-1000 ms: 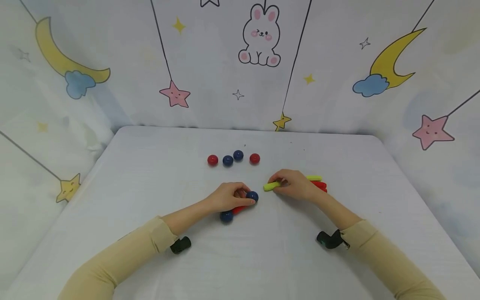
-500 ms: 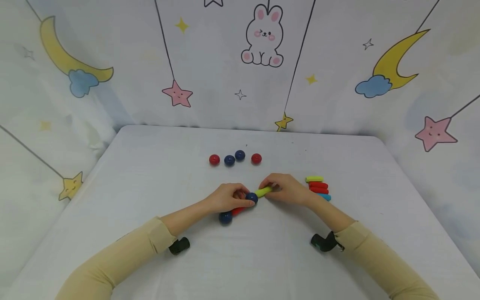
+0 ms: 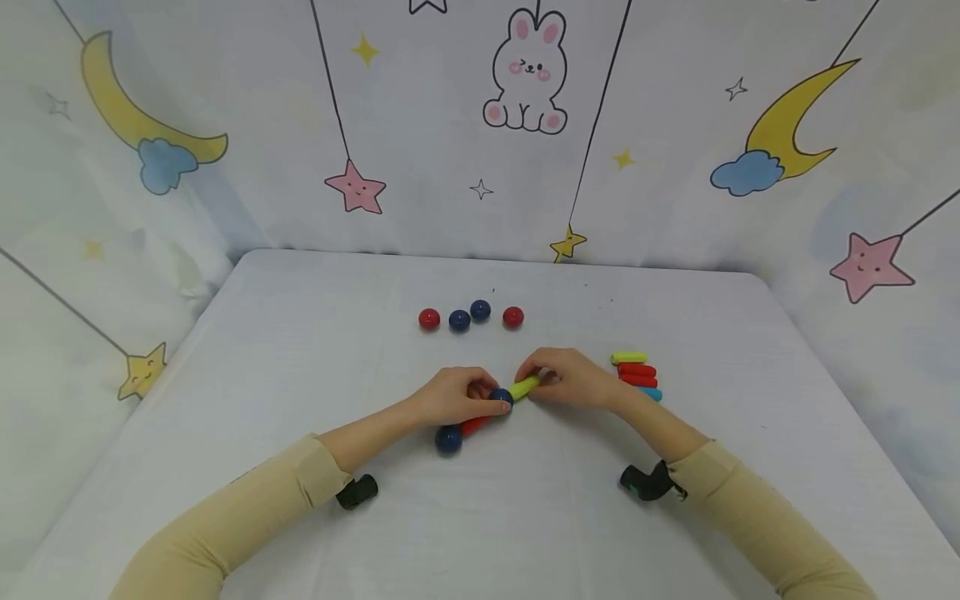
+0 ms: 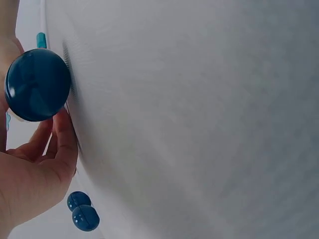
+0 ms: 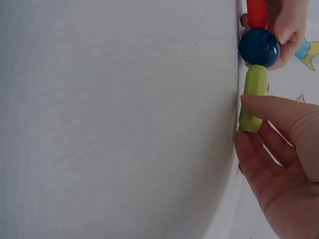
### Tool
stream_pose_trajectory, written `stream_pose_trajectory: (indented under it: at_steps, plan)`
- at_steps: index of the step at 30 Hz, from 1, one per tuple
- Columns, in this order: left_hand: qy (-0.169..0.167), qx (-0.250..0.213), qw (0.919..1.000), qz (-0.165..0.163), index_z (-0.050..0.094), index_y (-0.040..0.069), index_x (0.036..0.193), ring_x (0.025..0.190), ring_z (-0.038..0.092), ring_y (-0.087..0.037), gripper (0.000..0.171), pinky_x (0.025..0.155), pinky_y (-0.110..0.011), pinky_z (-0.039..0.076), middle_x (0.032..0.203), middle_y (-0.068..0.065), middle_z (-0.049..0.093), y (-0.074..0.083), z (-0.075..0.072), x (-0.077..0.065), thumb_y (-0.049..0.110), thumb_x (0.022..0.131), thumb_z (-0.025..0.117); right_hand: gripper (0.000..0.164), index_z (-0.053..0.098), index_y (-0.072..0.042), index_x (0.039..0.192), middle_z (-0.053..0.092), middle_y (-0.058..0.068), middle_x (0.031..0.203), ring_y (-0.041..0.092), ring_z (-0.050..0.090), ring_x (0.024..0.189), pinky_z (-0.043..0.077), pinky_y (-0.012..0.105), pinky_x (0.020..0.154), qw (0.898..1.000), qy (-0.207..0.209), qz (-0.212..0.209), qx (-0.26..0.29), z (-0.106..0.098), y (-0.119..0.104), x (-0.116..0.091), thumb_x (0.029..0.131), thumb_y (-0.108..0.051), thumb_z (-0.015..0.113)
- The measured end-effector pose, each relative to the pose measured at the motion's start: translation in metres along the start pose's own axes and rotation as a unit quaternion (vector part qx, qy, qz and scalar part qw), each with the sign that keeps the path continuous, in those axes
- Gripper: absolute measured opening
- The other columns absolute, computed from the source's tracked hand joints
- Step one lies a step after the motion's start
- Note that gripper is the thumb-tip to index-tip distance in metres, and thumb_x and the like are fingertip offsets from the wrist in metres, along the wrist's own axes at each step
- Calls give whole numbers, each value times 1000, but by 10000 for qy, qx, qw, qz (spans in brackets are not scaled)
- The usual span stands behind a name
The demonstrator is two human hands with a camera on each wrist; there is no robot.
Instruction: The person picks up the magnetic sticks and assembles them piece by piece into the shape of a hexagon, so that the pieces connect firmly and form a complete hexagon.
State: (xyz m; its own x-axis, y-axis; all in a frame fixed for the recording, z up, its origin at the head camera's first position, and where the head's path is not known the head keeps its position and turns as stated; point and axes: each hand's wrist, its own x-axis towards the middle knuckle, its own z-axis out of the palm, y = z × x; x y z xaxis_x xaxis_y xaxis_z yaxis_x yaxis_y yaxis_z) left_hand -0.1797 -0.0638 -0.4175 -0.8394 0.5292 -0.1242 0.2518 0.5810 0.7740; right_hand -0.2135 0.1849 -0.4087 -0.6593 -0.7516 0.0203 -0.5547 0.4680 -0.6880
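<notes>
My left hand [image 3: 455, 395] pinches a dark blue ball [image 3: 501, 400], with the thumb on its near side. A red stick [image 3: 474, 426] joins that ball to a second blue ball [image 3: 448, 439] nearer to me. My right hand [image 3: 572, 377] grips a yellow-green stick [image 3: 523, 387] between thumb and fingers. In the right wrist view the far end of the yellow-green stick [image 5: 255, 82] meets the blue ball [image 5: 259, 48], and the red stick [image 5: 256, 12] runs on from its other side. The second ball [image 4: 38, 84] looms large in the left wrist view.
Two red balls, one the left red ball [image 3: 429, 319], and two blue balls [image 3: 460, 320] lie at the back. Right of my right hand lie a yellow-green stick [image 3: 628, 357], red sticks [image 3: 637, 371] and a blue stick [image 3: 651, 393] on the white table [image 3: 330, 333].
My right hand has moved left and brought the yellow-green stick against the blue ball. My left hand keeps its hold; the joined balls and red stick have shifted slightly toward me.
</notes>
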Motion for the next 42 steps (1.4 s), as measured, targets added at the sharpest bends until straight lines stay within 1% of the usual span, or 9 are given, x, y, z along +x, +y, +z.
stream_pose_trajectory:
  at_steps: [18, 21, 23, 26, 29, 32, 34, 36, 42]
  plan:
    - [418, 280, 9986, 165, 73, 13, 91, 67, 53, -9, 17, 61, -23, 42, 73, 9, 62, 1, 6, 8, 30, 87, 73, 27, 64, -11, 115, 66, -1, 111, 16, 60, 105, 51, 32, 89, 9987, -65, 106, 499, 7, -1, 8, 89, -9, 71]
    - [482, 251, 9983, 195, 73, 12, 90, 66, 53, -8, 17, 61, -23, 42, 73, 9, 63, 2, 7, 7, 29, 86, 73, 25, 65, -10, 116, 66, 1, 111, 17, 59, 104, 51, 34, 91, 9975, 105, 342, 605, 4, 2, 10, 92, -12, 68]
    - [501, 270, 9982, 165, 73, 12, 90, 67, 54, -8, 17, 62, -23, 43, 74, 9, 63, 2, 7, 7, 28, 86, 73, 23, 65, -9, 117, 66, 3, 111, 18, 59, 103, 50, 35, 92, 9955, 414, 582, 629, 2, 5, 13, 94, -13, 65]
    - [464, 316, 9984, 98, 73, 13, 92, 68, 53, -8, 17, 62, -23, 43, 74, 9, 63, 2, 7, 6, 30, 86, 72, 23, 65, -7, 118, 65, 6, 114, 21, 59, 104, 50, 38, 91, 9854, 1093, 1117, 673, -2, 7, 19, 95, -14, 63]
    - [413, 363, 9985, 24, 73, 14, 94, 69, 54, -9, 18, 63, -24, 43, 75, 8, 62, 3, 6, 6, 31, 87, 71, 29, 60, -7, 123, 62, 8, 121, 24, 58, 108, 50, 40, 89, 9665, 1712, 1733, 812, -4, 10, 26, 96, -17, 63]
    - [402, 410, 9984, 0, 72, 14, 95, 70, 54, -9, 19, 64, -24, 43, 76, 8, 62, 3, 6, 6, 31, 87, 70, 38, 54, -11, 130, 57, 7, 128, 24, 55, 113, 49, 40, 89, 9472, 2043, 2230, 1068, -5, 14, 34, 95, -21, 65]
    - [407, 437, 9982, -30, 72, 14, 95, 70, 54, -9, 19, 65, -24, 43, 76, 8, 62, 4, 5, 6, 31, 88, 70, 44, 51, -12, 133, 54, 6, 131, 24, 54, 115, 48, 40, 90, 9398, 2130, 2399, 1175, -6, 18, 40, 94, -23, 66]
    - [407, 445, 9982, -54, 72, 14, 96, 70, 54, -9, 19, 65, -24, 43, 76, 8, 61, 4, 5, 5, 31, 88, 70, 48, 50, -13, 136, 53, 7, 133, 25, 53, 116, 47, 41, 91, 9374, 2145, 2450, 1234, -6, 21, 46, 93, -23, 67]
    - [425, 409, 9982, -96, 72, 14, 95, 70, 54, -9, 18, 65, -24, 43, 75, 8, 61, 6, 5, 4, 30, 87, 71, 53, 50, -13, 138, 54, 9, 135, 26, 52, 120, 45, 43, 96, 9422, 2081, 2408, 1050, -4, 28, 62, 91, -24, 70]
